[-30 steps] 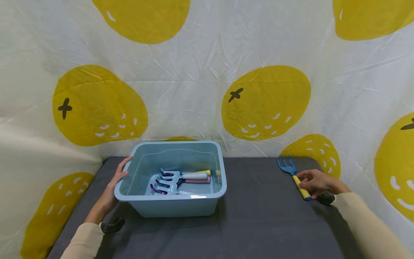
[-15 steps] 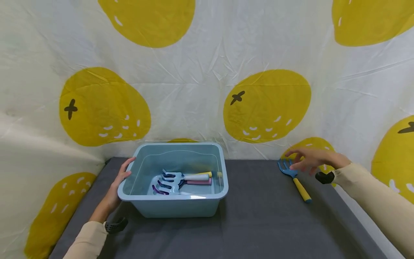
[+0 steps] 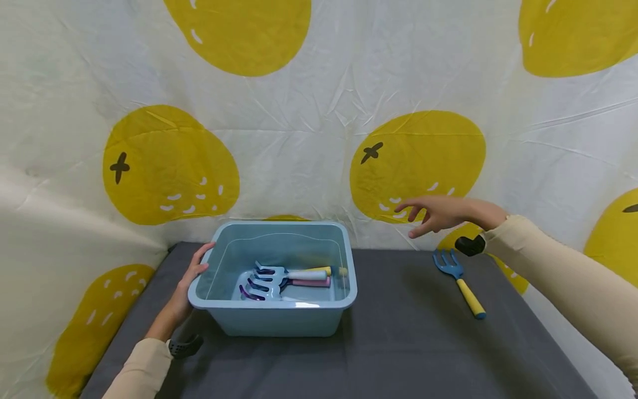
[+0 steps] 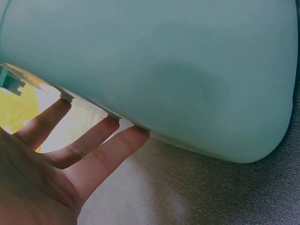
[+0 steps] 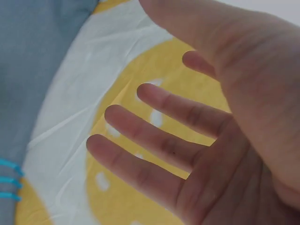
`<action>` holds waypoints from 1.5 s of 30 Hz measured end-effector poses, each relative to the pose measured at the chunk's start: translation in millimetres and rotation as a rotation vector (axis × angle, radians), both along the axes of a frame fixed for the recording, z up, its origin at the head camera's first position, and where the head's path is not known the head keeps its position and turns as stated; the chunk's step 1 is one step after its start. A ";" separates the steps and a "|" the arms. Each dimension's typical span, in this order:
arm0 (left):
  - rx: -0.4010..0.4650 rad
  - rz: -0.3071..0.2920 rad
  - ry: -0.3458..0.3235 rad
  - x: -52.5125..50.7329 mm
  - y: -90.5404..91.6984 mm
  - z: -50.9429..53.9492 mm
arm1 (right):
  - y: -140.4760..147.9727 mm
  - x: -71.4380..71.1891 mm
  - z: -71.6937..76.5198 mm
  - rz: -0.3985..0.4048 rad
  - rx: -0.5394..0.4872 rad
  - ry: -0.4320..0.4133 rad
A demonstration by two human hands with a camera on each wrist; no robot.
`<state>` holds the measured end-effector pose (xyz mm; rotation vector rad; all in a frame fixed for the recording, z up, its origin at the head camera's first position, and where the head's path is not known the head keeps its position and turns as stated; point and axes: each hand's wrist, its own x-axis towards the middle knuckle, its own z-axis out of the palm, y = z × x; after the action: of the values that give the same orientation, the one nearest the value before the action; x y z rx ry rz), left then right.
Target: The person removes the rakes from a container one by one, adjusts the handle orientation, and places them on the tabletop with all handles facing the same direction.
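Note:
In the head view, my left hand [image 3: 181, 293] rests on the left rim of a light blue plastic tub [image 3: 274, 321]. The left wrist view shows its nearly straight fingers [image 4: 105, 161] with their tips against the tub's outer side. My right hand [image 3: 436, 215] hovers above the table's far edge, fingers spread, holding nothing. Below and to its right, a blue hand fork [image 3: 468, 296] with a yellow handle lies on the table, tines pointing away. Inside the tub lie several hand forks [image 3: 269, 277] with pale blue and purple tines; pale blue, pink and yellow handles show.
A dark grey cloth covers the table [image 3: 399, 343]. Close behind it hangs a white curtain [image 3: 299, 138] printed with large yellow fruit shapes, which also runs down both sides.
My right hand has let go of the yellow-handled hand fork, risen and moved left, leaving the fork on the table. My left hand stays at the tub's rim.

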<state>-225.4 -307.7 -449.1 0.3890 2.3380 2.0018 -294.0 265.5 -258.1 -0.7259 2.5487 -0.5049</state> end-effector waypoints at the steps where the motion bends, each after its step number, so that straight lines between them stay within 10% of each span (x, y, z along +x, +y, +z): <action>1: 0.003 -0.001 0.002 0.2 0.0 -0.2 | -6.7 -1.4 3.0 0.018 -0.004 0.011; 16: -0.006 0.008 0.038 3.0 -3.3 -1.8 | -110.4 -21.5 10.9 0.168 -0.039 0.116; 31: -0.019 0.021 0.024 0.8 -1.6 -0.1 | -216.8 -33.7 -41.1 0.372 0.014 0.064; 37: -0.021 0.025 0.025 0.7 -1.2 1.6 | -248.9 -34.1 -73.0 0.397 0.117 -0.030; 45: -0.010 0.029 0.027 0.0 4.3 0.4 | -268.3 -38.9 -111.7 0.306 0.219 -0.358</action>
<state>-225.5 -303.5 -448.7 0.3861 2.3824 2.0094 -332.9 -2.8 -369.8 -0.8399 2.0732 -0.2235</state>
